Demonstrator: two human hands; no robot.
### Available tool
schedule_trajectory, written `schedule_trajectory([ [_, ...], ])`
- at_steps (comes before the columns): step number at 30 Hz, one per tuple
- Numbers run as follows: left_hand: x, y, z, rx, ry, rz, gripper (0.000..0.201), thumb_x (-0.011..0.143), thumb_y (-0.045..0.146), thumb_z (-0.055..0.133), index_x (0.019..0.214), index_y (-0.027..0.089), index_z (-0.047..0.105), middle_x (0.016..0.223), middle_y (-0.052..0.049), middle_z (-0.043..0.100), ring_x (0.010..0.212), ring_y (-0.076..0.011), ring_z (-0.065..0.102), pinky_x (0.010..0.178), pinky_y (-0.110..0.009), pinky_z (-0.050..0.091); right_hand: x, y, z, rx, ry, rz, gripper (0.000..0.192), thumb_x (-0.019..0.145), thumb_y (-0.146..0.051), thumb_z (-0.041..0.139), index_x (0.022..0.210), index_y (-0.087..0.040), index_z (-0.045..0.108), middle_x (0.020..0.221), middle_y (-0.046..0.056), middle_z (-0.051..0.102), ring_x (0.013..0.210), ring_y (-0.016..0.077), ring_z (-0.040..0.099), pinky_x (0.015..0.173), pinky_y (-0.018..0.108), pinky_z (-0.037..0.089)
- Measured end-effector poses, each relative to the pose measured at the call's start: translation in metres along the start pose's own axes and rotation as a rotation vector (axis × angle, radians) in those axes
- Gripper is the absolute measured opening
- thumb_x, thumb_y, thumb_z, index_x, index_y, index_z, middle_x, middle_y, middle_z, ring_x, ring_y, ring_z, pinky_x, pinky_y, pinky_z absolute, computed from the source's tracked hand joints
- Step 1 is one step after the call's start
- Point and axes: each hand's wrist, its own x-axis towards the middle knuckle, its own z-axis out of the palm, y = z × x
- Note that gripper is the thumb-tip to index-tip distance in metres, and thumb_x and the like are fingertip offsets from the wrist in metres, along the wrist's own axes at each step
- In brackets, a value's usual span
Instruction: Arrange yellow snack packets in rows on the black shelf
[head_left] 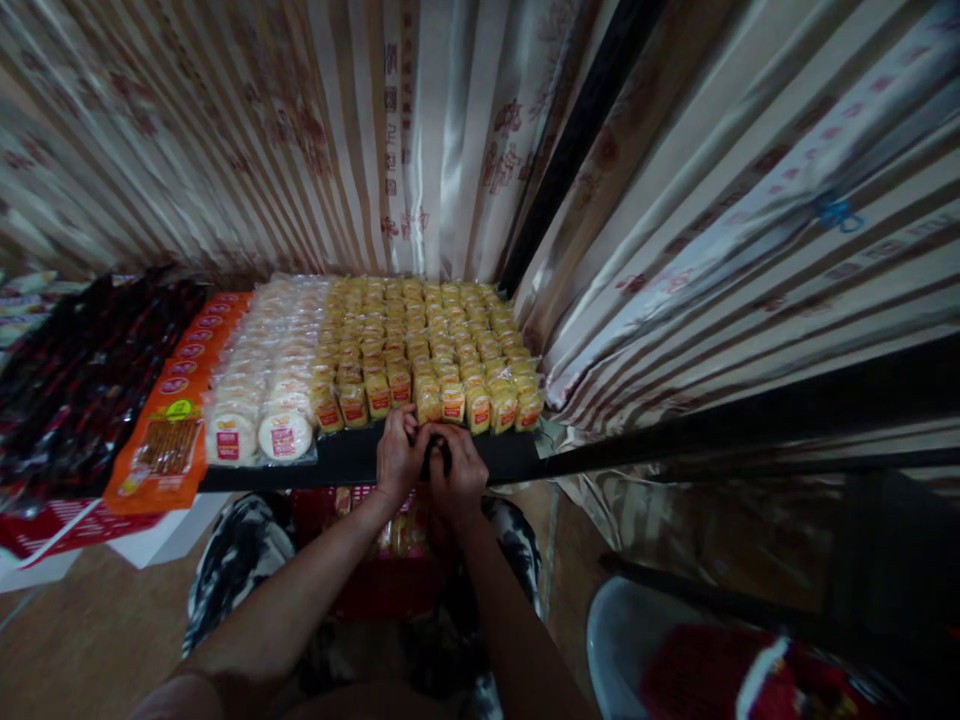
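Yellow snack packs [427, 345] stand in tight rows on the black shelf [345, 460]. In the head view, the left hand [399, 458] and right hand [460, 468] curl, mostly closed, by the front; whether they hold anything cannot be told. A bump could knock some packs off.

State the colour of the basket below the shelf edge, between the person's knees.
The basket is red; it shows best in the head view.

Yellow snack packets [424, 345] with red labels [453, 409], orange pouch [166, 435], brown-striped curtain [360, 130], black-and-white trousers [244, 550]
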Motion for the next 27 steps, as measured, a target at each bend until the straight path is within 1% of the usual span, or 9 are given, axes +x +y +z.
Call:
schedule_trajectory([
  [2, 0.0, 0.001, 0.0, -0.013, 0.004, -0.024, 0.023, 0.078, 0.026, 0.058, 0.1, 0.019, 0.051, 0.078, 0.002, 0.051, 0.069, -0.0113, 0.052, 0.066, -0.023, 0.043, 0.0, 0.0, 0.001, -0.018, 0.0, -0.007, 0.036, 0.081, -0.015, 0.042, 0.113, -0.017, 0.057, 0.107, 0.008, 0.061, 0.1, 0.0176, 0.056, 0.088, 0.03, 0.046],
  [5, -0.001, 0.001, -0.001, -0.025, -0.001, -0.028, 0.018, 0.079, 0.027, 0.058, 0.093, 0.019, 0.051, 0.077, 0.002, 0.051, 0.069, -0.0114, 0.051, 0.066, -0.023, 0.042, -0.001, 0.002, 0.004, -0.037, 0.01, -0.018, 0.038, 0.081, -0.015, 0.042, 0.116, -0.017, 0.057, 0.108, 0.008, 0.061, 0.1, 0.0177, 0.056, 0.088, 0.03, 0.046],
  [8, -0.001, 0.0, 0.0, -0.013, -0.008, -0.004, 0.014, 0.08, 0.028, 0.057, 0.089, 0.02, 0.05, 0.078, 0.002, 0.05, 0.069, -0.0112, 0.051, 0.066, -0.023, 0.041, -0.003, 0.004, 0.008, -0.048, 0.033, -0.025, 0.039, 0.082, -0.015, 0.042, 0.118, -0.016, 0.056, 0.107, 0.009, 0.063, 0.098, 0.018, 0.057, 0.088, 0.03, 0.046],
  [11, -0.001, -0.001, 0.0, -0.009, -0.01, 0.017, 0.013, 0.081, 0.027, 0.056, 0.09, 0.02, 0.05, 0.079, 0.002, 0.05, 0.069, -0.011, 0.051, 0.067, -0.022, 0.042, -0.003, 0.006, 0.011, -0.061, 0.053, -0.034, 0.039, 0.082, -0.015, 0.041, 0.118, -0.015, 0.057, 0.103, 0.009, 0.064, 0.094, 0.0179, 0.058, 0.086, 0.03, 0.047],
  [14, -0.001, -0.001, -0.001, -0.013, 0.001, 0.018, 0.015, 0.082, 0.027, 0.056, 0.092, 0.019, 0.05, 0.081, 0.001, 0.049, 0.069, -0.0112, 0.05, 0.068, -0.023, 0.042, -0.002, 0.007, 0.009, -0.056, 0.014, -0.047, 0.04, 0.082, -0.016, 0.04, 0.118, -0.015, 0.057, 0.101, 0.009, 0.064, 0.094, 0.0177, 0.059, 0.085, 0.029, 0.047],
  [17, -0.002, 0.002, -0.004, 0.004, 0.028, 0.036, 0.018, 0.081, 0.03, 0.057, 0.091, 0.017, 0.049, 0.083, 0.0, 0.048, 0.07, -0.0123, 0.05, 0.07, -0.025, 0.044, 0.0, 0.004, 0.001, -0.004, -0.028, -0.046, 0.041, 0.082, -0.016, 0.039, 0.119, -0.016, 0.055, 0.103, 0.009, 0.063, 0.093, 0.0164, 0.059, 0.085, 0.029, 0.048],
  [22, -0.01, 0.013, -0.018, 0.064, 0.064, 0.132, 0.018, 0.085, 0.033, 0.052, 0.093, 0.017, 0.049, 0.085, -0.002, 0.048, 0.068, -0.0128, 0.05, 0.07, -0.027, 0.045, -0.006, -0.008, -0.016, 0.084, -0.018, -0.062, 0.041, 0.082, -0.015, 0.038, 0.119, -0.015, 0.054, 0.101, 0.01, 0.061, 0.089, 0.0154, 0.059, 0.082, 0.03, 0.05],
  [25, -0.028, 0.013, -0.033, 0.091, 0.049, 0.189, 0.016, 0.09, 0.029, 0.041, 0.094, 0.017, 0.05, 0.086, -0.004, 0.051, 0.076, -0.0143, 0.053, 0.074, -0.027, 0.045, -0.024, -0.019, -0.021, 0.095, -0.016, -0.026, 0.037, 0.083, -0.017, 0.039, 0.116, -0.015, 0.055, 0.096, 0.01, 0.062, 0.086, 0.0159, 0.06, 0.076, 0.029, 0.051],
  [27, -0.046, 0.005, -0.043, 0.1, 0.004, 0.235, 0.019, 0.092, 0.025, 0.034, 0.093, 0.018, 0.052, 0.087, -0.005, 0.053, 0.083, -0.0153, 0.054, 0.078, -0.028, 0.045, -0.042, -0.026, -0.018, 0.102, -0.02, 0.026, 0.034, 0.084, -0.019, 0.04, 0.113, -0.015, 0.056, 0.093, 0.009, 0.064, 0.085, 0.016, 0.061, 0.075, 0.028, 0.051],
])
